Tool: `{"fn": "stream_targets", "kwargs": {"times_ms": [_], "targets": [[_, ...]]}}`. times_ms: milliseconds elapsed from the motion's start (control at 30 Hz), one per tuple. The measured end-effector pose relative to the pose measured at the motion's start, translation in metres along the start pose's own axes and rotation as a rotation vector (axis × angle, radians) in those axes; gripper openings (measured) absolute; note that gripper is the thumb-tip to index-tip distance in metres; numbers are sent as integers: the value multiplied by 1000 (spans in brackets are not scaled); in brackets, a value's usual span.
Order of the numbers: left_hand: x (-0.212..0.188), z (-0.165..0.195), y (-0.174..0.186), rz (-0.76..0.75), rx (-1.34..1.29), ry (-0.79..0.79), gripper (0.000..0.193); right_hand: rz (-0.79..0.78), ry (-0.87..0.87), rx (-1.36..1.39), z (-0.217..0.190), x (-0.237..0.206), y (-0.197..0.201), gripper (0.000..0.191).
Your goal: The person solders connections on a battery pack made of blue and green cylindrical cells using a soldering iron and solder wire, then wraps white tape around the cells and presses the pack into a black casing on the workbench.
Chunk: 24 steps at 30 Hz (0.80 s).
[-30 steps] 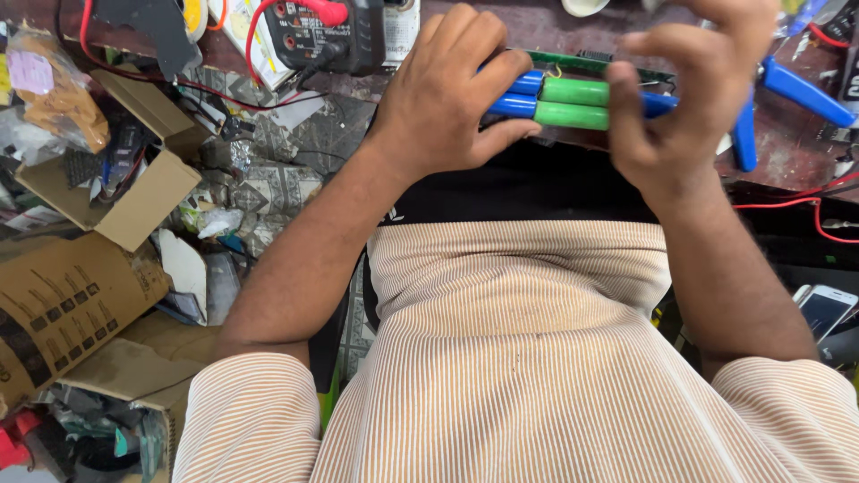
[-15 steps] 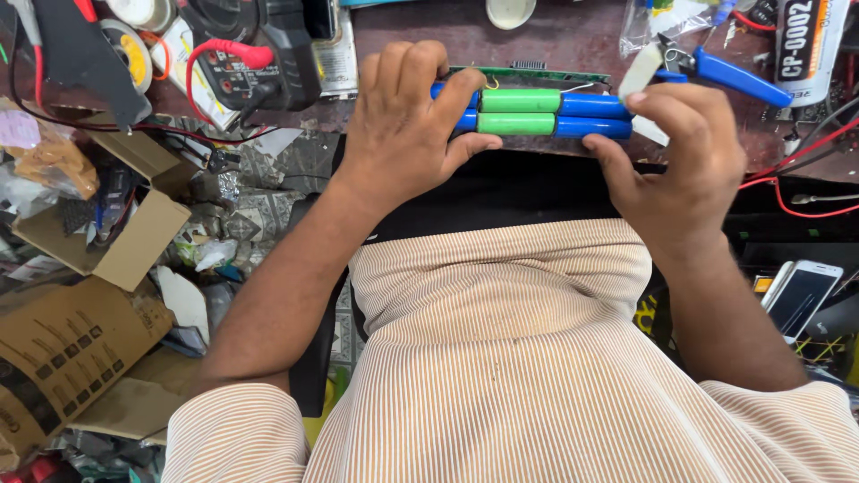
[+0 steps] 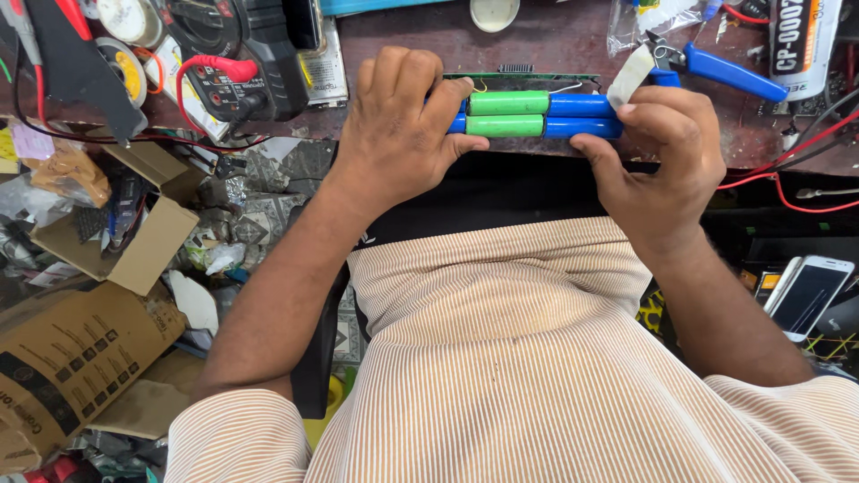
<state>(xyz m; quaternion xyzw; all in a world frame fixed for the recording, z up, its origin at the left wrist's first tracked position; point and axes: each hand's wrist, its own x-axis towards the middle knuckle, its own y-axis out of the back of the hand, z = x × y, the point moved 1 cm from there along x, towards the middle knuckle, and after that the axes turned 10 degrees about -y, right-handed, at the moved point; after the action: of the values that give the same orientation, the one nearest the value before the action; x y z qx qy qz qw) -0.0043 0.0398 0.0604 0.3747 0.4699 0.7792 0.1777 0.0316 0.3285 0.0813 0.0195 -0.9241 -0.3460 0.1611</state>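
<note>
1. Head view: battery pack (image 3: pixel 537 115) of green and blue cells sits at the desk's (image 3: pixel 555 40) near edge.
2. Left hand (image 3: pixel 403 121) and right hand (image 3: pixel 667 152) clamp its ends.
3. Judged rigid, fairly heavy; best held endwise.

battery pack (image 3: pixel 537 114) L end: hidden under left hand (image 3: pixel 398 134) | can (image 3: pixel 803 36): cut off top

Battery pack (image 3: pixel 537 114) of green and blue cylindrical cells

Two stacked rows lie level, lengthwise along the bench (image 3: pixel 555 40) edge, with a thin green circuit board behind.
</note>
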Motion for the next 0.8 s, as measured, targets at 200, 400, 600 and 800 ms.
{"fn": "stream_targets", "kwargs": {"times_ms": [200, 400, 600, 800], "targets": [[5, 8, 13, 47, 11, 63, 62, 88, -137, 265, -2, -23, 6, 49], [26, 25, 3, 94, 41, -80, 73, 24, -665, 1005, -14, -38, -11, 35], [39, 43, -19, 104, 26, -12, 67, 76, -718, 1031, -4, -25, -30, 37], [45, 41, -23, 86, 97, 4, 57, 30, -719, 988, -2, -20, -26, 38]]}}
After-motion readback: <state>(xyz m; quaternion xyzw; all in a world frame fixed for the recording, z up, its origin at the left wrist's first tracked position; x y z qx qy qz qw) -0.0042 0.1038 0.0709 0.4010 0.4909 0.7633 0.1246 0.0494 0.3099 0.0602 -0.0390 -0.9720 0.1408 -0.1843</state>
